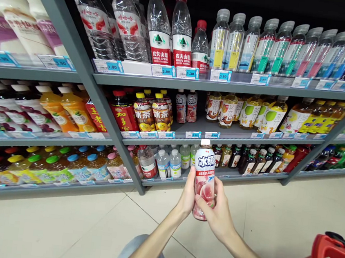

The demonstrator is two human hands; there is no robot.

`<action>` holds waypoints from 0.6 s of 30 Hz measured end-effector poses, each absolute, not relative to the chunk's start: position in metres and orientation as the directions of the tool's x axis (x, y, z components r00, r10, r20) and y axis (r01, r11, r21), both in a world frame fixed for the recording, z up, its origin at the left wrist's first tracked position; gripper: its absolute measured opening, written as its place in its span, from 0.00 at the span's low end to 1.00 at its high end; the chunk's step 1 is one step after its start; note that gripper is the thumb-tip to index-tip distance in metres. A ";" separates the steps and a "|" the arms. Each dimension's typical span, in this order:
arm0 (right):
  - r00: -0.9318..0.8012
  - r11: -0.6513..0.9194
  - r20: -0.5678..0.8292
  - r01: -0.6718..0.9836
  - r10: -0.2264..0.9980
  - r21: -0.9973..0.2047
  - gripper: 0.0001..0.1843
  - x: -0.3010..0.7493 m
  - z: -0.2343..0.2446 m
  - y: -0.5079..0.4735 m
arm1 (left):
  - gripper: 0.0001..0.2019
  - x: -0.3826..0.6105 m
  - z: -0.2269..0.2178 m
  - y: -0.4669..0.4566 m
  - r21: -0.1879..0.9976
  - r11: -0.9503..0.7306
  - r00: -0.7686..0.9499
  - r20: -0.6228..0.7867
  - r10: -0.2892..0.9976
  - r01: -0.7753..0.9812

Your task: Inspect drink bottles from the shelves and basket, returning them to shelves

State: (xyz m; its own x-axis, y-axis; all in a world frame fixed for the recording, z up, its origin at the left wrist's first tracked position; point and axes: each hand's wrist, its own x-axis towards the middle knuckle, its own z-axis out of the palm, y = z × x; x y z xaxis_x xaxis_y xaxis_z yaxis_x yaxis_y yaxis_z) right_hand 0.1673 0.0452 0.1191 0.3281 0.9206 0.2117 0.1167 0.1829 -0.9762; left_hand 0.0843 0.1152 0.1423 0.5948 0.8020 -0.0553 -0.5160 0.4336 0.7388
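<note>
Drink bottle [205, 181]: peach-pictured and white-capped, held in front of the grey shelving [73, 42], label toward the camera.
Left hand [187, 194]: pressed to the bottle's left side, its fingers mostly hidden behind.
Right hand [220, 216]: wrapped about the right side, thumb across the label.
Middle shelf [203, 126]: on the shelving, two bottles of similar look [191, 108] stand near iced tea bottles [161, 113].
Upper shelf [238, 88]: red-capped water bottles [181, 43] stand on the shelving, above price tags [163, 70].
Red basket [315, 255]: in front of the shelving, toward its right end.
</note>
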 end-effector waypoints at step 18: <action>0.311 0.194 0.215 0.097 0.926 -0.976 0.35 0.169 0.117 0.047 | 0.33 0.086 0.144 0.116 0.756 0.420 0.543 -0.103 0.833 -0.502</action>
